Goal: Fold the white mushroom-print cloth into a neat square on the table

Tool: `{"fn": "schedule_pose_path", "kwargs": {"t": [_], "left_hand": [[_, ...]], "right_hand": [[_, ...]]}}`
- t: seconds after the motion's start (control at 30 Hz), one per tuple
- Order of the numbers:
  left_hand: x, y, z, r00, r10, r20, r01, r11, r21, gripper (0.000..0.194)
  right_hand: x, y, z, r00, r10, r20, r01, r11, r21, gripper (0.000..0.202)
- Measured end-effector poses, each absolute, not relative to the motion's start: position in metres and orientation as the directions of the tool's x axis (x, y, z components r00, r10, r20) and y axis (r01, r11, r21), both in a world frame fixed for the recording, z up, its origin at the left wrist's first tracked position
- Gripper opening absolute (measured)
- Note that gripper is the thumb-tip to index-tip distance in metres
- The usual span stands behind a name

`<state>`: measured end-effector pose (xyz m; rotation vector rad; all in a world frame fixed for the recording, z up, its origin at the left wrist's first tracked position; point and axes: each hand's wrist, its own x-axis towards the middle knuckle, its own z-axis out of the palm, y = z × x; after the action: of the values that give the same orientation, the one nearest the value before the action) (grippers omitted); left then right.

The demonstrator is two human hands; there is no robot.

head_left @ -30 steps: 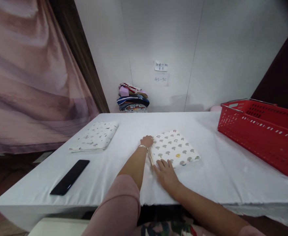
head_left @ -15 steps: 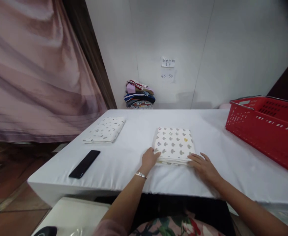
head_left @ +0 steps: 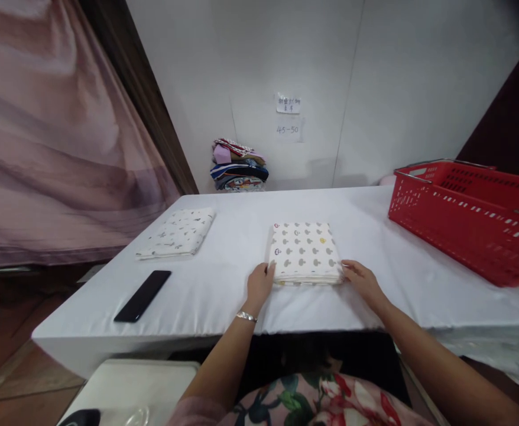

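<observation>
A folded white cloth [head_left: 304,251] printed with grey mushrooms, one of them yellow, lies flat on the white-covered table [head_left: 242,231]. Its layers show along the near edge. At the cloth's near left corner is my left hand [head_left: 259,285], thumb and fingers closed at the edge. My right hand [head_left: 362,281] grips the near right corner, its fingertips partly hidden by the cloth's side. A second folded white cloth [head_left: 182,232], with small dark prints, rests on the left part of the table.
A black phone [head_left: 142,296] lies at the table's left front. The red plastic basket [head_left: 454,216] stands on the right. Behind the table's far edge rises a pile of folded fabrics [head_left: 238,165], near paper signs [head_left: 288,129] on the wall. A pink curtain [head_left: 64,142] hangs at left.
My right hand has moved from the cloth's top front corner to its right side, fingers drawn in. My left hand stays at the left edge. The whole view has shifted slightly.
</observation>
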<state>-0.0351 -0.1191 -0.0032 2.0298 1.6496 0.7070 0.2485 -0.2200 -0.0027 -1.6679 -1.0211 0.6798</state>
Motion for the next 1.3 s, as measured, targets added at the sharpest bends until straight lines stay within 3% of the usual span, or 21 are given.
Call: {"fn": "schedule_pose_path", "kwargs": {"t": [0.17,0.3,0.5,0.6,0.7,0.83,1.0,1.1,1.3], "left_hand": [[-0.034,-0.120,-0.003,0.103,0.991,0.084,0.728,-0.132,0.672,0.027],[-0.032,-0.122,-0.004,0.040,0.995,0.096,0.735,-0.095,0.671,0.026],[-0.028,-0.122,0.002,0.072,0.995,0.069,0.801,-0.099,0.591,0.040],[-0.027,-0.121,0.003,0.107,0.992,0.071,0.839,-0.129,0.529,0.040],[-0.027,-0.119,0.002,0.120,0.991,0.066,0.849,-0.137,0.510,0.040],[-0.027,-0.118,0.002,0.125,0.990,0.059,0.857,-0.137,0.496,0.041],[-0.027,-0.117,0.003,0.124,0.991,0.048,0.858,-0.132,0.496,0.041],[-0.027,-0.117,0.003,0.126,0.991,0.044,0.860,-0.131,0.494,0.040],[-0.028,-0.116,0.000,0.133,0.990,0.057,0.852,-0.143,0.503,0.040]], "right_hand": [[0.248,-0.212,0.013,0.488,0.854,-0.178,0.236,-0.326,-0.916,0.039],[0.247,-0.208,0.015,0.459,0.858,-0.231,0.253,-0.375,-0.892,0.043],[0.245,-0.207,0.016,0.448,0.847,-0.285,0.246,-0.424,-0.872,0.055],[0.243,-0.215,0.015,0.422,0.877,-0.232,0.259,-0.361,-0.896,0.063],[0.242,-0.225,0.009,0.372,0.924,-0.092,0.390,-0.246,-0.887,0.071],[0.238,-0.233,0.002,0.338,0.940,0.045,0.605,-0.180,-0.776,0.068],[0.232,-0.229,0.000,0.329,0.937,0.119,0.724,-0.170,-0.668,0.058],[0.231,-0.228,-0.001,0.300,0.942,0.148,0.744,-0.134,-0.654,0.057],[0.234,-0.232,-0.003,0.281,0.954,0.103,0.664,-0.115,-0.739,0.056]]}}
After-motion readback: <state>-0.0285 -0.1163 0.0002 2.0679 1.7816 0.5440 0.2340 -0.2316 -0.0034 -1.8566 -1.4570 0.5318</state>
